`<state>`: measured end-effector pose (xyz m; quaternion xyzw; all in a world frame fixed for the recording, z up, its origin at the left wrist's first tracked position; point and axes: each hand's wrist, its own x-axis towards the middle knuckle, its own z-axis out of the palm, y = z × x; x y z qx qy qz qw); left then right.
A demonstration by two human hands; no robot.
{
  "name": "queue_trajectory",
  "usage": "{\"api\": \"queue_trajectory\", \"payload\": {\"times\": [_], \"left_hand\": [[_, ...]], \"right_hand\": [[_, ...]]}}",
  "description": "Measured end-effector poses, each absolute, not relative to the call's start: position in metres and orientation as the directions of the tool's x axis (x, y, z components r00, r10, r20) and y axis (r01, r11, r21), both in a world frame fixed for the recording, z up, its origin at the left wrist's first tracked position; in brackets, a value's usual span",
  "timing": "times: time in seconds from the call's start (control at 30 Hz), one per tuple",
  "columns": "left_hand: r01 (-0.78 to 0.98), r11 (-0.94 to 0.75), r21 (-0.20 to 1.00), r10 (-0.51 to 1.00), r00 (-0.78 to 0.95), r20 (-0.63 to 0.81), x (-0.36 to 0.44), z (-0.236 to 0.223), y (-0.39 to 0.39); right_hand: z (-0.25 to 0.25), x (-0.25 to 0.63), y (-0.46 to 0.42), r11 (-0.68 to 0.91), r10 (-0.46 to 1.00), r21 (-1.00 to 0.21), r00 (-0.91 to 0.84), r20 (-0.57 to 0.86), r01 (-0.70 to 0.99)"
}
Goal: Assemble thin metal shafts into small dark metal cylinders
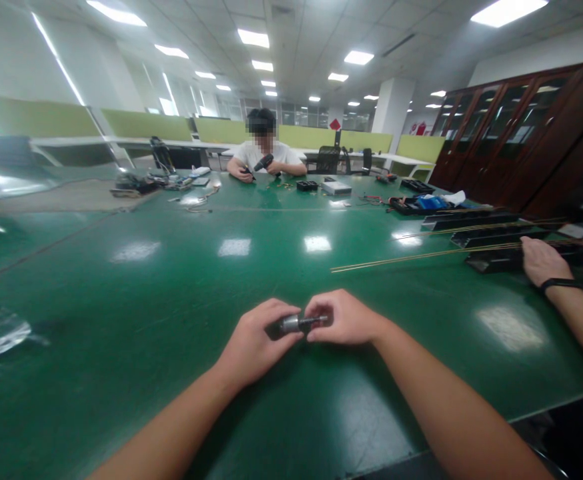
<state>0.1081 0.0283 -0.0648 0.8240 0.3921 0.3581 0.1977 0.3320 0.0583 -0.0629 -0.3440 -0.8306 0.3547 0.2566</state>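
We have the green table (171, 280) spreading broadly left of the silver cylindrical part (290, 324), as far as a shiny transparent object (1, 337), and well beyond the part towards a seated person (241, 157). To the part's right, room narrows: two thin rods (396, 261) reach in from black channel pieces (491, 262), where a co-worker's hand (544, 261) rests. The table's near edge shows right of the part and closer to us, below our right forearm. The part sits between our hands. Our left hand (254, 337) is clamped on its body, thumb against fingers. Our right hand (346, 319) curls around its dark, narrow end; whether those fingertips grip or merely touch, we cannot tell.
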Motion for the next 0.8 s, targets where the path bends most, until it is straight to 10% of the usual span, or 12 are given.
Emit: {"api": "queue_trajectory", "payload": {"times": [0.8], "left_hand": [[0.567, -0.542, 0.621, 0.840, 0.354, 0.410, 0.1068, -0.0705, 0.0302]], "right_hand": [[-0.0620, 0.3261, 0.0533, 0.600, 0.760, -0.666, -0.576, 0.301, 0.443]]}}
